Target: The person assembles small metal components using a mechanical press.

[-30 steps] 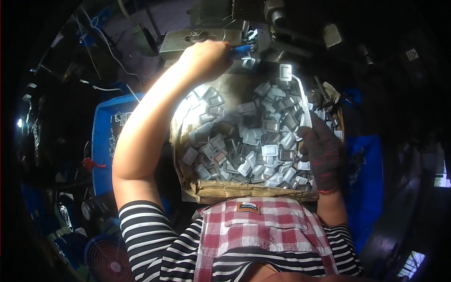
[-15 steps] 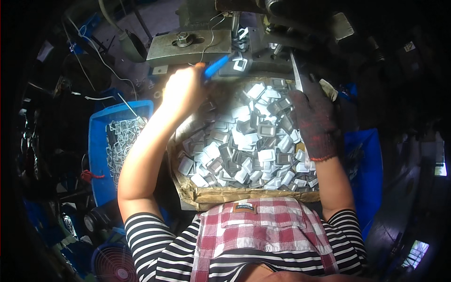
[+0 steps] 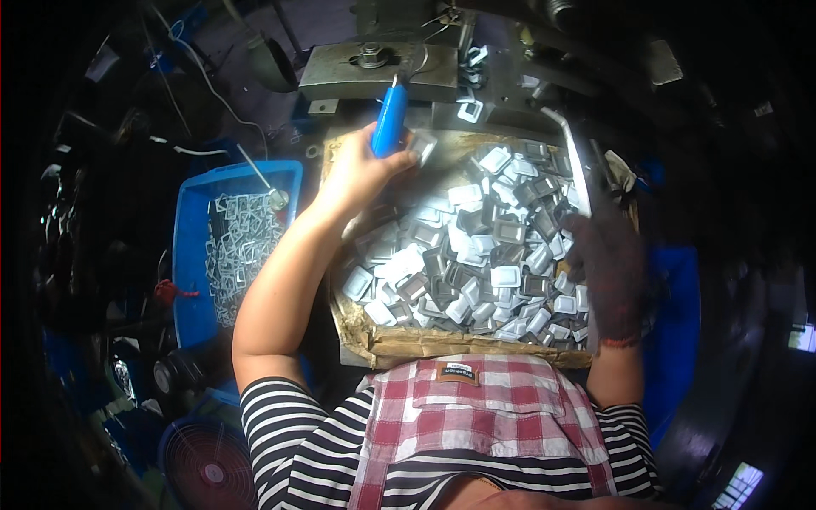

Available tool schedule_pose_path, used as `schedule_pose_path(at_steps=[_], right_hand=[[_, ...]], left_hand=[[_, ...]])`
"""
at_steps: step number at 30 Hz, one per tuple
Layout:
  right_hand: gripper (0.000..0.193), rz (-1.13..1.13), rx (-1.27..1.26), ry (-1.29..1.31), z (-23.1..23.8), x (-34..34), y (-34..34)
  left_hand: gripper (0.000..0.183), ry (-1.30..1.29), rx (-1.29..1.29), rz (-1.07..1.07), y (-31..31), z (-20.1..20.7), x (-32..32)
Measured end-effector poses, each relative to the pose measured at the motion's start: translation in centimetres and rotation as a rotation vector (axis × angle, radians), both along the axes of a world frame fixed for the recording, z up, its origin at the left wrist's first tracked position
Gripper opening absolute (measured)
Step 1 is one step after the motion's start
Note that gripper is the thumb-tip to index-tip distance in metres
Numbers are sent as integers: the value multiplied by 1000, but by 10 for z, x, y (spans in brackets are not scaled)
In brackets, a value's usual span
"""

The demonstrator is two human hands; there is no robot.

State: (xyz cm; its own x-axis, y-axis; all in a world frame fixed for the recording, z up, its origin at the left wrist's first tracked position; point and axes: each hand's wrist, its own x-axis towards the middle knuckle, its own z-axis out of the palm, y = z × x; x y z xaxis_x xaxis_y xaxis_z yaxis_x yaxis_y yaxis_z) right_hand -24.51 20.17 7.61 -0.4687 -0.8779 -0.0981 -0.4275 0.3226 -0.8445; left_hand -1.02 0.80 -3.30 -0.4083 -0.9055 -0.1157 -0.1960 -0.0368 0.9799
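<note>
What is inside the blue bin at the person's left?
The blue bin holds a loose pile of small silvery metal frame-shaped pieces, heaped toward its right side. Whatever lies under the pile, and the bin's bottom there, is covered.

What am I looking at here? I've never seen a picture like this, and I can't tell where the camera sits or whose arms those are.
The camera sits on a person's head and looks down, so the arms coming from below are their own; the wide lens bends the edges. In front of them is a cardboard tray heaped with small metal pieces. The bare left hand grips a blue-handled tool at the tray's far edge. The right hand wears a dark glove and rests on the heap; whether it grips a piece I cannot tell. Beyond the tray stands a grey metal machine. To the left, a blue bin holds more metal parts.
</note>
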Motion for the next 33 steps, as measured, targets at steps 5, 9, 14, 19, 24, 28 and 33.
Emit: schedule_pose_path(at_steps=[5,9,14,19,24,28,33], right_hand=[[43,86,145,-305,-14,37,16],[44,186,205,-313,-22,40,13],[43,205,182,-306,-25,44,8],[43,321,162,-308,-21,37,7],[37,574,52,13,-39,21,13],[34,374,21,53,-38,8,17],[53,-66,78,-97,-13,4,5]], left_hand=[[31,227,326,12,7,16,-8],[28,299,425,10,12,19,-10],[27,396,459,-38,18,15,-9],[30,215,370,-141,7,25,7],[35,-138,-54,-202,-6,18,8],[31,-566,-230,-96,-13,52,-12],[26,-1008,-696,-220,-40,80,-52]])
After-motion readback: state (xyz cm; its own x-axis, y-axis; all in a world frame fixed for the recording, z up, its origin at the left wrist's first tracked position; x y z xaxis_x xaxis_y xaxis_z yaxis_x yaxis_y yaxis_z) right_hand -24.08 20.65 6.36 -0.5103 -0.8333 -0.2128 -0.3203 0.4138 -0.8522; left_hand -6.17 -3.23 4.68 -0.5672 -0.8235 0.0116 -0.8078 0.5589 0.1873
